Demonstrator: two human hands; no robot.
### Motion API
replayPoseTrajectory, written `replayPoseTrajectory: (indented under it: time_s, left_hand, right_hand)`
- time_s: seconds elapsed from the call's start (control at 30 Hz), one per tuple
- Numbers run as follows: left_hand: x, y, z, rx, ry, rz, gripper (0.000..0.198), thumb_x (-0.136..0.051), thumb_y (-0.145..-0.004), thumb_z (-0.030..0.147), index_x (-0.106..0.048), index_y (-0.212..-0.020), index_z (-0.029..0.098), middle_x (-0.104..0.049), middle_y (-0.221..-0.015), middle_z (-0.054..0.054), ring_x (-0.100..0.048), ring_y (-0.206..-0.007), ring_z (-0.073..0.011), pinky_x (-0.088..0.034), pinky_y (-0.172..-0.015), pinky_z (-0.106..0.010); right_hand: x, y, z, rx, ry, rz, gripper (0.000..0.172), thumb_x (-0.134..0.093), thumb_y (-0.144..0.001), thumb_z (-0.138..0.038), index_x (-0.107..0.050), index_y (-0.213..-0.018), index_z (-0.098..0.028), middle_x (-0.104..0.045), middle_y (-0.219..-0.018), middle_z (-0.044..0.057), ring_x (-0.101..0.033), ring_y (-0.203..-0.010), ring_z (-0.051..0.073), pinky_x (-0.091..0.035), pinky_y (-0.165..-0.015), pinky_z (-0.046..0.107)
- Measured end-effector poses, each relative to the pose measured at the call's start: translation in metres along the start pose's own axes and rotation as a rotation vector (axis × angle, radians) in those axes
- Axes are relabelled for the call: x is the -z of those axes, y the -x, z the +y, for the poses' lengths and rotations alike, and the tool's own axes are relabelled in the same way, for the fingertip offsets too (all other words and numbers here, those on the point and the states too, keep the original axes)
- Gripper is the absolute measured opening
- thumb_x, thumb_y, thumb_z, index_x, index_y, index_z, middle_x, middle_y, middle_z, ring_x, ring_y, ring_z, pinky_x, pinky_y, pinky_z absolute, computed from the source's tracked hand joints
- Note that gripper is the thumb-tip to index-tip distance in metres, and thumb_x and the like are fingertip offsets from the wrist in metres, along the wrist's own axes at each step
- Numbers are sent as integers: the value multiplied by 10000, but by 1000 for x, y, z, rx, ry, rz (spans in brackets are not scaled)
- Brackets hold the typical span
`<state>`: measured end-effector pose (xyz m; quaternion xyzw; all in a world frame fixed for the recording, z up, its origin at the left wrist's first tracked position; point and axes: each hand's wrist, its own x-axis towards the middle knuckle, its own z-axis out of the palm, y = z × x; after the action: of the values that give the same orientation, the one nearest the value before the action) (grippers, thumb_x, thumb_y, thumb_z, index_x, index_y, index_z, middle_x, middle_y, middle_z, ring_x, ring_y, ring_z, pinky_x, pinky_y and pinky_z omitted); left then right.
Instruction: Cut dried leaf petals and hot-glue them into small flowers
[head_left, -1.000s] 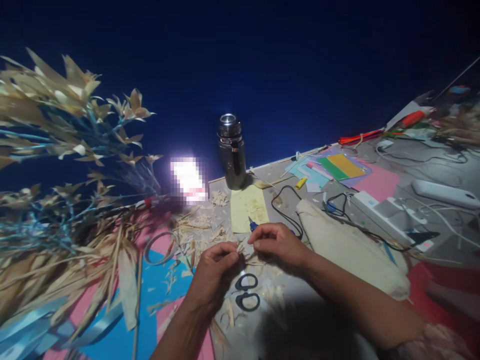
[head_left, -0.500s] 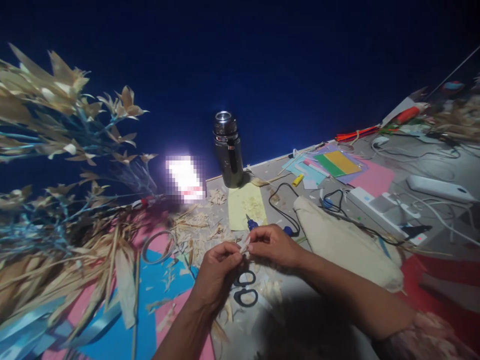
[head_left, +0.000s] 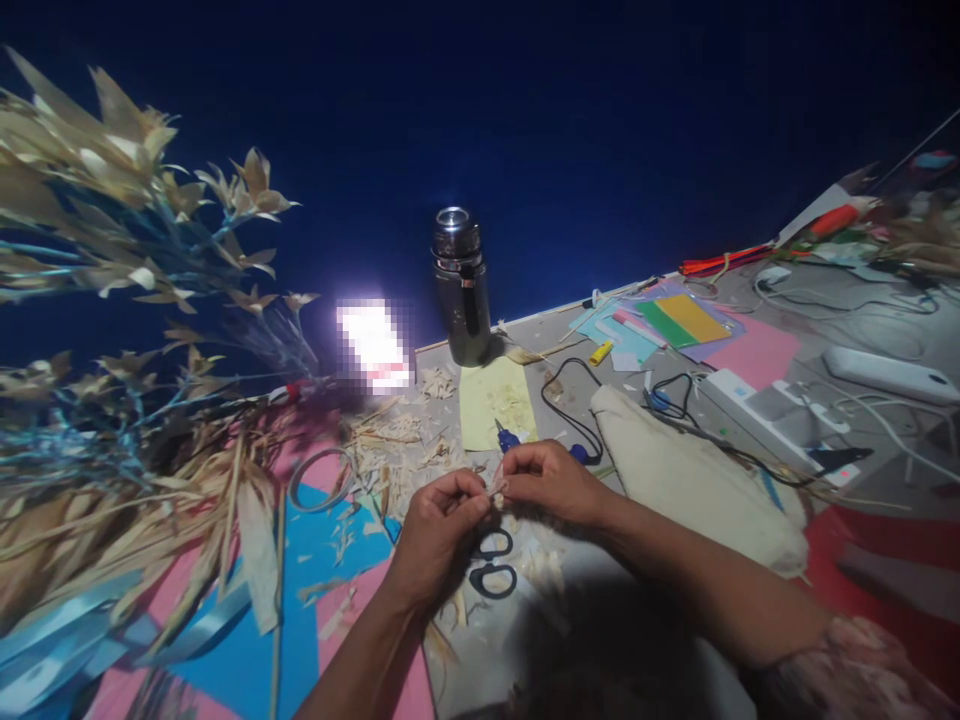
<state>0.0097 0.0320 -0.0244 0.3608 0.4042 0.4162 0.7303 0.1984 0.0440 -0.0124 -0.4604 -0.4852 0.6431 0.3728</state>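
Note:
My left hand (head_left: 441, 515) and my right hand (head_left: 553, 485) meet above the middle of the work surface. Both pinch a small pale piece of dried husk (head_left: 498, 480) between thumb and fingers; its shape is mostly covered by the fingertips. Just below the hands lies a pair of scissors (head_left: 495, 581), its black handle loops showing and its blades hard to make out. Beyond my right hand, the tip of a blue glue gun (head_left: 507, 437) rests on a yellow sheet (head_left: 478, 405), the gun's body partly hidden behind that hand.
A dark metal thermos (head_left: 466, 310) stands behind the yellow sheet. Dried husk flowers (head_left: 247, 190) on bluish stems rise at left, above a tape roll (head_left: 300, 490) and husk strips. At right lie a cream cloth bundle (head_left: 690, 480), a white power strip (head_left: 757, 420) and cords.
The camera view has shifted slightly. Both hands stay together, and the pale husk piece shows less between the fingertips than before.

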Motion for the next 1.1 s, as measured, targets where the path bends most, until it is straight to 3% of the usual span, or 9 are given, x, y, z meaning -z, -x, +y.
replayPoseTrajectory:
  time_s: [0.23, 0.37, 0.5, 0.67, 0.87, 1.03, 1.1]
  left_hand:
    - [1, 0, -3, 33, 47, 25, 227, -903, -678, 263, -713, -743, 156, -665, -673, -14, -606, -616, -145, -464, -627, -276]
    - [1, -1, -4, 23, 34, 24, 232, -893, -704, 276, -696, -725, 154, -657, -661, -13, -610, -622, -145, -468, -636, -276]
    - [2, 0, -4, 22, 48, 32, 246, -883, -723, 289, -672, -735, 163, -624, -631, 8, -588, -589, -135, -436, -587, -255]
    - [1, 0, -2, -6, 53, 98, 280, -901, -691, 309, -666, -746, 168, -653, -673, 7, -592, -590, -130, -437, -581, -245]
    - [-1, 0, 0, -40, 34, 124, 294, -893, -687, 331, -646, -691, 173, -638, -644, 16, -572, -563, -124, -442, -577, -248]
    - [-4, 0, -1, -75, 28, 131, 291, -900, -678, 323, -653, -682, 170, -621, -660, 13, -584, -610, -131, -448, -592, -242]
    - [-6, 0, -1, -83, 27, 143, 291, -906, -668, 312, -652, -673, 169, -607, -683, 15, -594, -642, -136, -460, -611, -244]
  right_hand:
    - [0, 0, 2, -14, -43, -2, 200, -745, -708, -344, -671, -710, -159, -585, -609, -19, -504, -562, 113, -371, -547, 236]
    - [0, 3, -6, 13, -11, -41, 226, -755, -700, -332, -721, -823, -146, -624, -669, -6, -533, -621, 127, -389, -593, 248]
    - [-1, 4, -10, 53, 48, 0, 300, -763, -707, -306, -695, -957, -155, -530, -630, -62, -442, -566, 99, -337, -544, 232]
    - [-3, 3, -7, 84, -11, -1, 384, -806, -689, -316, -648, -1010, -177, -623, -870, -13, -459, -605, 82, -373, -549, 224]
    - [-4, 2, -3, 131, -55, 156, 450, -852, -682, -380, -610, -1018, -204, -649, -939, 10, -495, -640, 96, -418, -574, 233]
    - [-4, 0, 2, 70, -53, -36, 442, -868, -691, -442, -655, -961, -164, -654, -845, 6, -504, -630, 97, -404, -570, 232]
    - [-6, -1, 5, 62, -62, -41, 444, -867, -696, -443, -653, -967, -165, -634, -799, -11, -505, -617, 98, -397, -561, 231]
